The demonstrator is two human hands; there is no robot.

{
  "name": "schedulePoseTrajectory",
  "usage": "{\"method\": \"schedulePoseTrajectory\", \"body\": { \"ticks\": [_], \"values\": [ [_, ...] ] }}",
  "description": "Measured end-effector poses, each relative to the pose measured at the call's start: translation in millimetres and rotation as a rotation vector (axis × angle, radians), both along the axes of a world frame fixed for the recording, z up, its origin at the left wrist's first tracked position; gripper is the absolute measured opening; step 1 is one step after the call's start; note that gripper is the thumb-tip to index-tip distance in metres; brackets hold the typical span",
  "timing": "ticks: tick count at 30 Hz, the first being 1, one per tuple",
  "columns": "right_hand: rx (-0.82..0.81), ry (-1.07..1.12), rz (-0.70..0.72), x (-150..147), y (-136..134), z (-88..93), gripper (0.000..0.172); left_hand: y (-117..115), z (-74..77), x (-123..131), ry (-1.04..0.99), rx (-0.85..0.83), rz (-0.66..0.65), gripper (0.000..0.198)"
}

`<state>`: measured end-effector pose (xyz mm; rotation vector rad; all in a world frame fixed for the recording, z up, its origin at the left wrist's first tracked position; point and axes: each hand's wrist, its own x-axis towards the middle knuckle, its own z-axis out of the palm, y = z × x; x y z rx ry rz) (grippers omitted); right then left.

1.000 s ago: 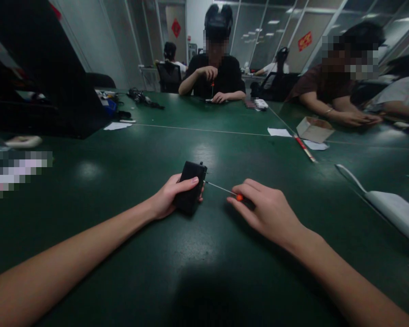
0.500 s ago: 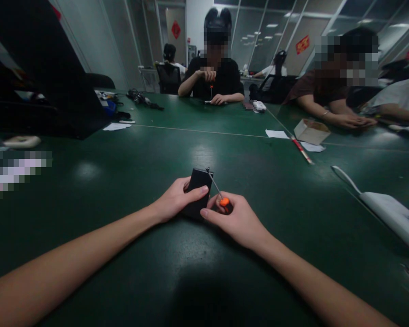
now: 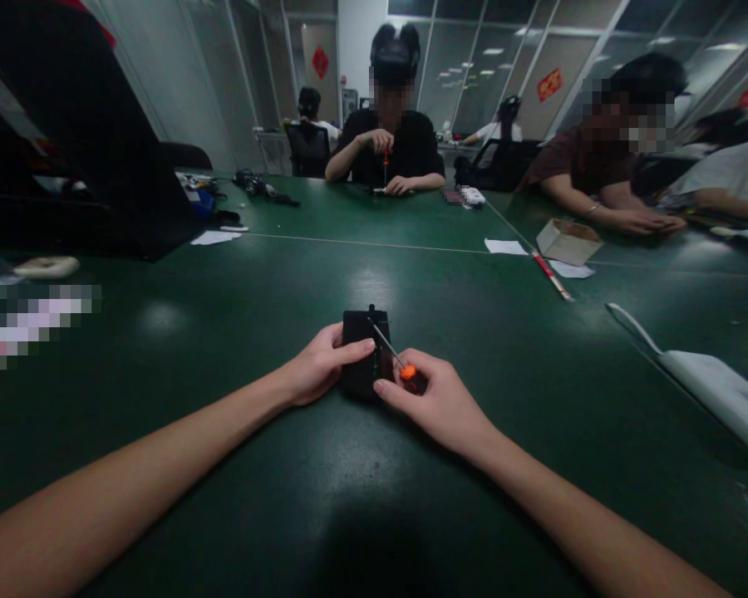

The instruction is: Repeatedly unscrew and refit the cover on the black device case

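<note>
My left hand [image 3: 315,367] is closed round the left side of a flat black case [image 3: 356,379], its thumb lying across the front. A small dark stub sticks up from the case's top edge. Along the right part of the case runs a gap with faint greenish specks inside; what they are I cannot make out. My right hand [image 3: 440,400] is closed on a screwdriver [image 3: 407,373] with an orange handle, its thumb by the case's lower right side. The metal shaft slants up and left across the case, with its tip near the top.
On the green table [image 3: 255,490], a white power-bank-like block [image 3: 716,390] with a strap lies to the right. Beyond are a small open box [image 3: 568,242], a red-and-white stick [image 3: 552,276] and paper slips [image 3: 506,247]. A dark panel [image 3: 93,141] rises at left. Co-workers sit opposite.
The black case has turned or opened out, showing a wider front and a gap along its right part. The screwdriver tip has shifted slightly left and down with it. Both hands keep their grips.
</note>
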<state>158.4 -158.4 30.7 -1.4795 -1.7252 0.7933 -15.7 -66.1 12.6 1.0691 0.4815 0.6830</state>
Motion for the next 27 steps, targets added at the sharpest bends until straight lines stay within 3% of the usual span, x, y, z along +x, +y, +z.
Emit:
{"method": "schedulePoseTrajectory", "body": {
  "ticks": [7, 10, 14, 18, 23, 27],
  "values": [
    [0.102, -0.021, -0.042, 3.8, 0.8, -1.2, 0.027, -1.4, 2.4, 0.2, -0.056, -0.019, 0.033, 0.037],
    [0.11, -0.08, -0.068, 12.1, 1.8, 1.4, 0.027, 4.4, 5.0, -6.3, 0.053, 0.222, 0.097, 0.039],
    [0.245, -0.146, -0.039, 28.3, 4.1, 6.6, 0.027, 13.8, 9.1, -19.0, 0.393, 0.681, 0.106, 0.047],
    [0.407, -0.374, 0.053, 49.8, 7.2, 13.7, 0.023, 13.7, 10.8, -22.4, 0.514, 0.902, 0.05, 0.046],
    [0.508, -0.875, 0.244, 77.3, 7.4, 24.1, 0.03, 10.4, 9.2, -19.8, 0.572, 0.927, 0.054, 0.043],
    [0.566, -0.995, 0.271, 86.7, 4.8, 32.4, 0.031, 8.7, 8.4, -19.5, 0.649, 0.908, 0.152, 0.044]
  ]
}}
